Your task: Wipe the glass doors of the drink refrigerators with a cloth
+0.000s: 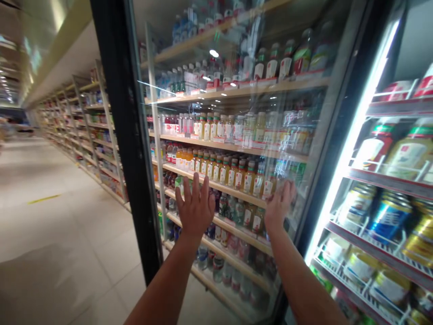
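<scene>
A glass door (237, 108) in a dark frame (118, 122) stands in front of me, swung out from a lit drinks cooler. My left hand (196, 205) is raised palm-forward before the pane, its fingers spread and nothing in it. To its right, my right hand (280, 203) is also up at the glass, slightly blurred, its fingers stretched out and apparently holding nothing. Whether either palm presses on the pane, I cannot tell. Through the glass appear wooden-edged shelves with rows of bottles, among them yellow juice bottles (224, 171) just beyond my hands.
On the right, the cooler's lit shelves (389, 178) carry bottles and cans, including a blue can (390, 219). A bright light strip (355, 135) runs up its edge. Leftward, stocked store shelves (98, 117) line an aisle with a pale tiled floor (64, 225) and a yellow strip (43, 199).
</scene>
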{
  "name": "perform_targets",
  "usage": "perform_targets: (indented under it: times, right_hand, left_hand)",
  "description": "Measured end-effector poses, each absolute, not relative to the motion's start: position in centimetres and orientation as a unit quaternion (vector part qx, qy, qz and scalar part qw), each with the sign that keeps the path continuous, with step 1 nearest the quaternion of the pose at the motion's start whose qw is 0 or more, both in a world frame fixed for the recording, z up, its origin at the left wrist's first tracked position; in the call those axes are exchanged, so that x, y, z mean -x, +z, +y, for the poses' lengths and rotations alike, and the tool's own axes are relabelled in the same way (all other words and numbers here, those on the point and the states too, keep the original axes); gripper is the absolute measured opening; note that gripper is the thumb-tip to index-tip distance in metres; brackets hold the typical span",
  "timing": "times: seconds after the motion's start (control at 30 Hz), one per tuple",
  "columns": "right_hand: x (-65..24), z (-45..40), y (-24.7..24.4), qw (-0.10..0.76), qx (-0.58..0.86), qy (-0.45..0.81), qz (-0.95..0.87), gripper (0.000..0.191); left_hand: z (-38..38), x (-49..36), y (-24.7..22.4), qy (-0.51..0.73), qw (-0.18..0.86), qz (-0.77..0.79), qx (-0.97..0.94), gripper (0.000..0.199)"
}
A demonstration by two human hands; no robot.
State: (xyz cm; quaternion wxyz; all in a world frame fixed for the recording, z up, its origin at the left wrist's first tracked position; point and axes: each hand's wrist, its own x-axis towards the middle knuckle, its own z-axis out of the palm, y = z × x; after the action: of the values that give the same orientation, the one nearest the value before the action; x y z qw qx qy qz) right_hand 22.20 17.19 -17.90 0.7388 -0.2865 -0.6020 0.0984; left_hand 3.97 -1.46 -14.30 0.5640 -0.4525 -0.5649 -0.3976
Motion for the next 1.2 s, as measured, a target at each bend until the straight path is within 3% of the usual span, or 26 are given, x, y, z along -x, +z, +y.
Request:
perform_targets:
  times: [0.1, 0.23, 0.33, 0.43, 0.53, 0.67, 0.8, 0.93, 1.03, 1.2]
  right_hand:
    - [-17.6, 10.6, -14.7, 0.694, 0.191, 0.093, -0.688, 0.056]
    - [-13.7, 3.3, -15.4, 0.579, 0.006, 0.151, -0.801, 0.061]
    - [-14.5, 3.2, -15.4, 0.516, -0.044, 0.202, -0.831, 0.067]
    - [-18.1, 7.4, -11.9, 0.537, -0.024, 0.11, -0.836, 0.063]
    - [-22.4, 13.4, -6.2, 0.618, 0.113, -0.065, -0.775, 0.059]
    - [-25.3, 19.2, -1.3, 0.562, 0.213, -0.196, -0.775, 0.063]
    - [-25.3, 20.9, -1.5, 0.541, 0.195, -0.26, -0.776, 0.064]
    - [-25.3, 21.1, -2.6, 0.553, 0.186, -0.256, -0.77, 0.058]
    - [-25.5, 21.4, -2.7, 0.554, 0.175, -0.245, -0.777, 0.059]
    - [-25.5, 21.6, -2.9, 0.578, 0.14, -0.236, -0.768, 0.061]
  left_hand:
    - [-1.8, -3.1, -14.7, -0.4, 0.593, -0.5, 0.488, 0.067]
    - [-2.4, -2.0, -14.8, -0.369, 0.58, -0.454, 0.567, 0.061]
    - [-2.7, -2.1, -14.5, -0.339, 0.565, -0.474, 0.584, 0.058]
    - [-2.6, -2.7, -14.4, -0.309, 0.586, -0.5, 0.557, 0.062]
    - [-2.3, -3.1, -14.7, -0.292, 0.609, -0.508, 0.535, 0.065]
    - [-2.1, -2.4, -15.3, -0.29, 0.658, -0.476, 0.506, 0.06]
    - [-2.1, -3.0, -15.4, -0.315, 0.631, -0.478, 0.524, 0.062]
    - [-1.1, -6.4, -16.6, -0.383, 0.576, -0.532, 0.488, 0.064]
    - [0.1, -7.8, -17.1, -0.36, 0.562, -0.572, 0.476, 0.064]
    - [-0.6, -4.9, -12.0, -0.305, 0.567, -0.56, 0.522, 0.057]
